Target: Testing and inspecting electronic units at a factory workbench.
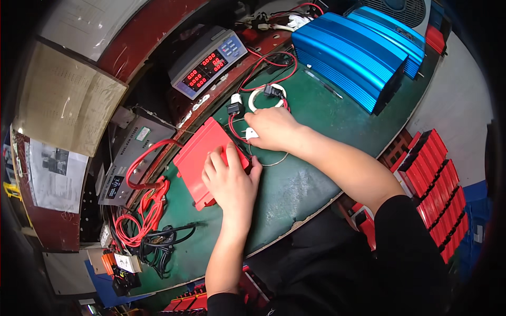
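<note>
We had the red box (196, 164) flat on the green desk (295, 196), in front of the grey power supply (138, 152), and our left hand (229, 176) grasped it, fingers over the top and thumb at its right end. Our right hand (275, 129) pinched the white plug (252, 134) just beyond that end, its pins pointing toward the box. Good handling, we judged, called for firm downward pressure on the left so the box could not slide, and for gripping the plug by its body, never its cord, with the pins kept straight. The black connectors (235, 109) and red wires lay close by, so we needed to avoid snagging them.
</note>
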Available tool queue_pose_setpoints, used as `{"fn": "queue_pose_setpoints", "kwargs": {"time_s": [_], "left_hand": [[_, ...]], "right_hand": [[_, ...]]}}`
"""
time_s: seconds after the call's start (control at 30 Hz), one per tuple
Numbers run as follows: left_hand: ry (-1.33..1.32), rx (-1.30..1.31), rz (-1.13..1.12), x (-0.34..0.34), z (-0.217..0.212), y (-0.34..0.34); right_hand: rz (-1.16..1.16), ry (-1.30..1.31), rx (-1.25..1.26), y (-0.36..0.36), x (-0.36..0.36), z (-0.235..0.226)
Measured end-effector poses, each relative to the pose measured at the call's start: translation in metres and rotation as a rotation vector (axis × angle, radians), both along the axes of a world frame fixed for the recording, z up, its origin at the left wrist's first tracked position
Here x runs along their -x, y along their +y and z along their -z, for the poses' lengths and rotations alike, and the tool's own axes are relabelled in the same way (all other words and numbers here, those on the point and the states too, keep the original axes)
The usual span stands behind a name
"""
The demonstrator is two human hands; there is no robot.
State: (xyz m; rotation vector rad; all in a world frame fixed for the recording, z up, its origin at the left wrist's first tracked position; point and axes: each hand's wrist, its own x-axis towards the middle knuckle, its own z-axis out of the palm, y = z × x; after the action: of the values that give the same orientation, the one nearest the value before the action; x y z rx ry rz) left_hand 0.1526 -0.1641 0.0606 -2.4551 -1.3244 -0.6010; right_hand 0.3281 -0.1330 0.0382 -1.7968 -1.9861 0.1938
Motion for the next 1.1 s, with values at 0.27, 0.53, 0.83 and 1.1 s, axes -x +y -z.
{"fn": "queue_pose_setpoints", "kwargs": {"time_s": [0.27, 0.53, 0.83, 1.1], "left_hand": [[-0.018, 0.077, -0.022, 0.007, -0.002, -0.001], [-0.133, 0.003, -0.050, 0.020, 0.013, -0.018], [-0.180, 0.031, 0.175, 0.059, 0.006, -0.026], [-0.195, -0.297, 0.364, 0.113, 0.007, -0.012]], "right_hand": [[-0.031, 0.052, -0.058, 0.000, 0.004, -0.003], [-0.031, 0.036, -0.003, -0.005, 0.002, -0.014], [-0.082, 0.029, -0.027, 0.001, 0.000, -0.009], [-0.085, 0.033, -0.023, 0.007, -0.004, 0.001]]}}
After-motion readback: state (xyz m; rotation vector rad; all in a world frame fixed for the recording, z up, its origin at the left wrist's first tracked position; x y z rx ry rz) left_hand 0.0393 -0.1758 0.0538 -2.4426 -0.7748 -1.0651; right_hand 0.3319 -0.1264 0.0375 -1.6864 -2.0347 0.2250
